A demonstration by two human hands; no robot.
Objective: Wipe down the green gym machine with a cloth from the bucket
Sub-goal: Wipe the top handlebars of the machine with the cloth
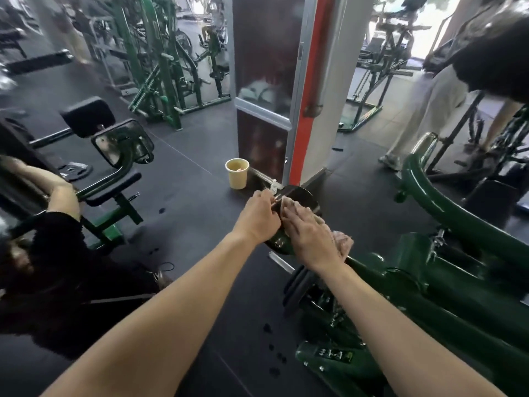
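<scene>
Green-painted tubular steel gym machine (pixel 435 285) fills the lower right, its thick curved tubes running toward a black round weight plate (pixel 300 200) mounted on it. Both bare arms reach out to that plate.

The right hand (pixel 310 239) lies flat, fingers straight and together. It presses a crumpled pinkish cloth (pixel 343 243) against the plate and the green tube beside it, which spreads the cloth for a broad wiping stroke. The left hand (pixel 257 217) has its fingers curled at the plate's left rim, seemingly gripping it, probably to steady the plate against the push. The exact contact is blurred.

A small pale yellow plastic bucket (pixel 236 180) stands upright on the black rubber floor (pixel 186 224) just beyond the hands, near the foot of a mirrored column with a red strip (pixel 266 67). It is likely kept close for rinsing, and something pinkish shows inside it.

2 small labels appear, 1 on the plate's lower edge and 1 on a green bracket low on the machine. Both are too blurred to read, and no brand is legible.
</scene>
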